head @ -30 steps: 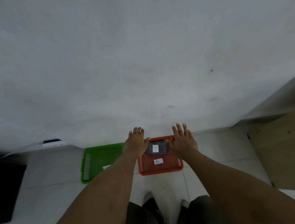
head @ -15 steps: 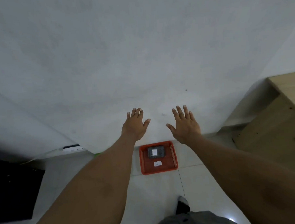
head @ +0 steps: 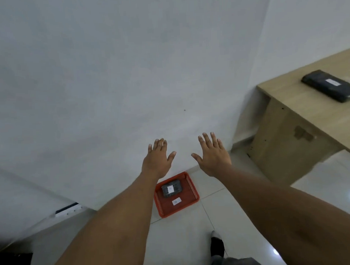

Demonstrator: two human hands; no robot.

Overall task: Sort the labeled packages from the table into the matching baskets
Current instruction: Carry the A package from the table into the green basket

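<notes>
Two hands are in view, both empty: the left hand and the right hand are raised with fingers spread, palms turned away from the camera, gripping nothing and touching nothing. Below and between them, on the tiled floor, sits a red basket bearing a small white tag; the mark on the tag is too small to read with confidence. One dark wrapped package with a white label lies flat inside that basket, toward its far end.

A second package, long, dark and flat with a white label on top, rests on the desk at the right, well apart from both hands. Its label cannot be read at this range. No other basket is visible.

Assessment: one package appears sorted; the desk package remains to be collected. Its wrapping looks like glossy dark film, so it is likely slippery and somewhat yielding at the surface, while the even slab shape suggests a fairly stiff, moderately light body. Nothing indicates fragility. A hold across the narrow width near the middle, thumb on one long edge and fingers on the other, should keep it level; two hands at the ends would serve if it proves heavy. The label should be read before choosing a basket.
</notes>
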